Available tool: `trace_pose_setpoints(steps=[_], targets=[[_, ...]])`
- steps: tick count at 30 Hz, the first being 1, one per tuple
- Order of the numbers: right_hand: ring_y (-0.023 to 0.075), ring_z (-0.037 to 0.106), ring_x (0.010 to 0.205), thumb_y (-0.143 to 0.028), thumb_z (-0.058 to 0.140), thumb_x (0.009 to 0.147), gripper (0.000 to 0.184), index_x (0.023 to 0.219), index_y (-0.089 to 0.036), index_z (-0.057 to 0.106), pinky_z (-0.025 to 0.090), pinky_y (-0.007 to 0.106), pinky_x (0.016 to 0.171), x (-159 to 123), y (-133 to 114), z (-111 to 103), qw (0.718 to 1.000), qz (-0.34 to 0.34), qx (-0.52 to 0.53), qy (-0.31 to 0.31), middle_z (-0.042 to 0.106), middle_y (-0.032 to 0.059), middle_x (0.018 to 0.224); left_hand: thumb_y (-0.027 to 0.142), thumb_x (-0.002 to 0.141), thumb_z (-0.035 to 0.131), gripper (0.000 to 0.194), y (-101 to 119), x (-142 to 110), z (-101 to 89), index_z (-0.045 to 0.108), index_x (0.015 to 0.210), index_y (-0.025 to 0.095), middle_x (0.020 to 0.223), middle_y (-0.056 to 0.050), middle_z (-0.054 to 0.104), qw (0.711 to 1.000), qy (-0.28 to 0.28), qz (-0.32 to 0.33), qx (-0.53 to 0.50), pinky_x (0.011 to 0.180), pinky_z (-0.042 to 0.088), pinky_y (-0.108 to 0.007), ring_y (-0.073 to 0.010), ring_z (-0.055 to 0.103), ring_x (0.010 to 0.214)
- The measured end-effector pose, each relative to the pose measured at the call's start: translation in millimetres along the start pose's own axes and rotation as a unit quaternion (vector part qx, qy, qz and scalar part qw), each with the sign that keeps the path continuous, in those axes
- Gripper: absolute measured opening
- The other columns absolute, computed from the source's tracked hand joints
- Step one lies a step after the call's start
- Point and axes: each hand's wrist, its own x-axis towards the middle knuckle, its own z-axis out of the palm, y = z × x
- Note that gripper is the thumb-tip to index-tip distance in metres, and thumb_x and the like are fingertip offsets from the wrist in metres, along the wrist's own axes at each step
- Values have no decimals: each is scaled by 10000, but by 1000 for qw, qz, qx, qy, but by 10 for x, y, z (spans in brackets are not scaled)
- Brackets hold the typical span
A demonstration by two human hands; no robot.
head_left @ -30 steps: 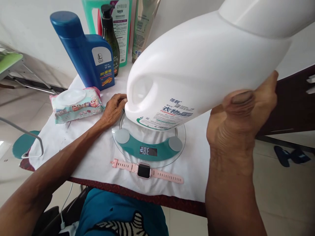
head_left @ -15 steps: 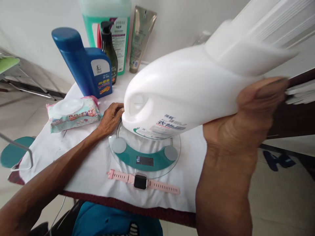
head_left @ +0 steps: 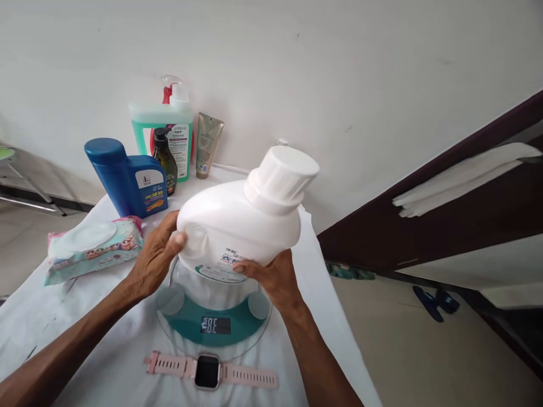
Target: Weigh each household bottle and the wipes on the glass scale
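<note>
Above a glass scale [head_left: 182,322], a white jug [head_left: 224,209] is leaning, its stiff, smooth plastic likely proving heavy if full and slippery if wet, its moulded handle [head_left: 205,243] and underside offering the surest hold. The left hand [head_left: 156,254] is curling part-closed around the base end as the right hand [head_left: 278,280] is cupping the lower side, thumb over the label [head_left: 224,272]; compared with moments earlier, the jug is appearing farther from the camera.

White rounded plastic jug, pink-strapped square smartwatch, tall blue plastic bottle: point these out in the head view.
White rounded plastic jug [head_left: 237,217]: head view, body.
Pink-strapped square smartwatch [head_left: 207,371]: head view, dark screen.
Tall blue plastic bottle [head_left: 124,192]: head view, body left of its label.
</note>
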Motion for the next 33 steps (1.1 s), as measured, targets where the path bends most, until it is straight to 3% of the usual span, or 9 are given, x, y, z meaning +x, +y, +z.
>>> trace_pose_setpoints(steps=[3,6,9,12,15,18,22,28,33], targets=[[337,750,1225,-368,1049,624,924,1464,-264,679,670,480,1022,4,-88,20,1000,-3,5,-29,813,75,1272,618,984,654,432,180,67,81,723,1147,225,1064,-72,761,999,16,-15,25,903,570,-408,-276,692,996],[325,751,1224,-324,1036,637,910,1471,-271,675,673,469,1022,10,-91,3,999,-20,2,-25,811,66,1284,506,961,652,296,190,168,210,685,944,213,851,-17,699,997,77,-12,9,707,515,-315,-204,617,784],[324,770,1190,-316,1026,645,922,1489,-274,658,680,485,1020,75,-72,-58,999,-30,17,-9,820,61,1259,359,901,650,155,234,335,318,643,853,212,787,12,655,994,111,14,7,653,467,-274,-174,581,737],[330,794,1125,-363,1015,662,861,1451,-260,685,691,503,990,293,-130,-188,998,-61,10,21,842,54,1163,281,886,647,86,385,640,400,622,850,207,839,8,666,993,109,54,11,691,471,-273,-170,591,779],[331,784,1151,-391,1015,659,805,1392,-246,715,672,498,1014,672,-230,-401,993,-105,-21,48,842,53,1131,342,952,672,193,462,1106,543,580,845,209,867,-9,650,992,82,94,3,730,477,-289,-181,589,821],[330,769,1168,-405,1009,652,741,1322,-237,738,651,493,1023,1092,-237,-672,987,-141,-45,68,834,56,1132,361,998,676,220,327,1601,811,552,894,211,897,-21,648,996,24,78,-36,766,483,-302,-195,607,860],[326,767,1112,-400,1019,597,659,1177,-211,769,637,513,1011,1520,-63,-1035,980,-129,-88,119,828,60,1065,306,1036,630,165,40,2083,1247,518,955,216,993,-50,679,998,-7,-4,-58,858,499,-313,-219,645,958],[313,763,1077,-371,1040,515,621,1044,-196,765,639,551,1009,1866,230,-1477,967,-116,-105,201,815,62,1090,301,1083,547,105,-57,2490,1684,530,1132,210,1229,-102,716,994,-88,-60,-1,1002,503,-349,-262,662,1174],[294,771,1032,-353,1047,480,652,1046,-195,766,685,489,916,2004,467,-1648,949,-121,-100,275,809,51,1077,265,1083,525,331,-108,2568,1743,518,1385,130,1606,-225,528,994,-110,-24,1,1206,430,-407,-304,528,1468]])
